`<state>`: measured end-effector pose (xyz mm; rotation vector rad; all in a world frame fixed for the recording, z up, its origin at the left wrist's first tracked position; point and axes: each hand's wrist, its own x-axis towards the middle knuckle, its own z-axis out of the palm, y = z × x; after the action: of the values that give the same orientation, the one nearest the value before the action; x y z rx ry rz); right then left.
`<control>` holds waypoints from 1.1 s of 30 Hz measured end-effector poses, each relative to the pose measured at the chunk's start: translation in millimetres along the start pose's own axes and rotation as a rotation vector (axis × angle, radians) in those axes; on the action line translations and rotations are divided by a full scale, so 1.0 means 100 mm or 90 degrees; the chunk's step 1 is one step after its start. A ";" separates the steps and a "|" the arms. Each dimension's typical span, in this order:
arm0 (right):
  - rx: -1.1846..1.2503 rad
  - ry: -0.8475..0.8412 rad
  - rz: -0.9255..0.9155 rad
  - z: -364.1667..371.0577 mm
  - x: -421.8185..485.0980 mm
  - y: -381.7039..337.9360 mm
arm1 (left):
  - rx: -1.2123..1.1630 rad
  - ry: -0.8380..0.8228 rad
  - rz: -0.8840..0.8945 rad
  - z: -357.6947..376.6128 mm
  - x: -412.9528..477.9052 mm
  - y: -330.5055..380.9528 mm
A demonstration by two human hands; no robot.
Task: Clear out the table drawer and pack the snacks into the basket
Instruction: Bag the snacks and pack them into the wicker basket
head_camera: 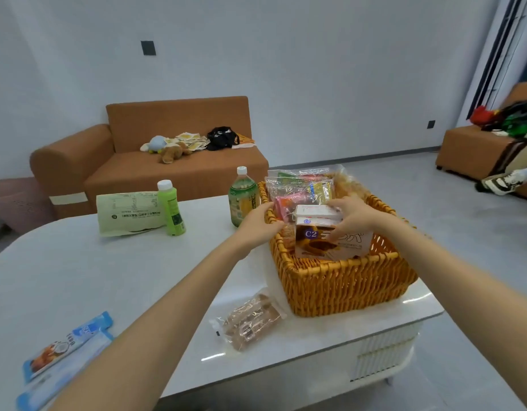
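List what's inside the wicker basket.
Orange woven wicker basket holds a brown-and-white C2 snack box, a small white box on top, gripped by the right hand, and clear bags of colourful packets behind. Basket floor and lower items are covered.

White table (pixel 78 277) bears basket (pixel 345 287), two bottles (pixel 171 210) (pixel 243 198), green pouch (pixel 126 213), clear packet (pixel 250 321); blue sachets (pixel 63 351).

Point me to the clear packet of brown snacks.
In the head view, the clear packet of brown snacks lies flat on the white table, lower centre, by the near left corner of the wicker basket.
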<state>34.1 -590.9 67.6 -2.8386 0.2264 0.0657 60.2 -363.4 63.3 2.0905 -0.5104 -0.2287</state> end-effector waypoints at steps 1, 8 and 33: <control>0.004 -0.033 -0.002 0.05 0.07 0.01 | 0.002 -0.005 -0.006 0.05 0.06 -0.03; 0.017 -0.088 -0.019 0.36 0.44 0.03 | 0.105 -0.025 -0.010 0.31 0.40 -0.22; -0.011 -0.239 -0.099 0.34 0.80 -0.09 | 0.133 -0.005 0.013 0.46 0.65 -0.36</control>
<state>113.6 -584.3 32.1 -2.7804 -0.0755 0.5622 111.4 -410.3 10.0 2.2860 -0.5814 -0.1781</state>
